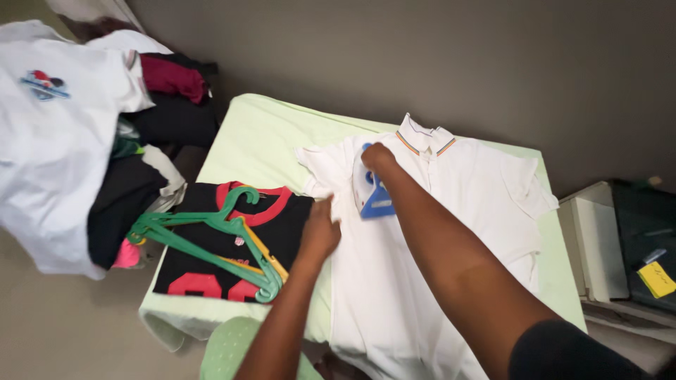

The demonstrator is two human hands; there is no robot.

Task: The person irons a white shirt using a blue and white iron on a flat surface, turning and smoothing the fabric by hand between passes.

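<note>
The right hand [378,156] is closed around the handle of a blue and white iron [371,193], which sits flat on the chest of a white polo shirt [422,267], just below the striped collar [424,143]. The left hand [320,232] lies palm down with fingers loosely spread on the shirt's near side seam, pressing the cloth flat; it holds nothing.

The shirt is spread face up over a table covered in pale green cloth [253,141], its hem hanging off the near edge and one sleeve reaching close to the far right edge. Just beside the left hand, touching the shirt's side, lies a folded black and red jersey [211,271] with green plastic hangers [211,232] resting on top. The far left corner of the green cloth is bare, the widest free patch on the table.

Off the table's left edge stands a heap of clothes [84,141], white on top, dark below. To the right, well apart, sits a dark box with a yellow tag [656,279].
</note>
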